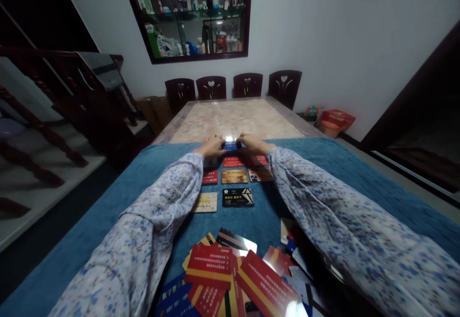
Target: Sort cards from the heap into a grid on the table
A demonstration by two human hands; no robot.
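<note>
At the far side of the blue cloth, a blue card [230, 147] with a bright glare on it is held by both hands. My left hand [212, 147] has its fingers closed on the card's left edge. My right hand [252, 144] grips the right edge. Just below lie red cards [233, 162], then a gold card [235, 176], a card with a small figure [259, 175] and a red card [210, 177]. Closer in are a black VIP card [237, 197] and a cream card [206, 202], partly behind my left sleeve.
A loose heap of red, blue, black and yellow cards [210, 265] lies at the near edge, partly under my right forearm. The blue cloth [143, 197] covers the near part of a marble-patterned table [244, 115]. Several dark chairs [247, 85] stand beyond it.
</note>
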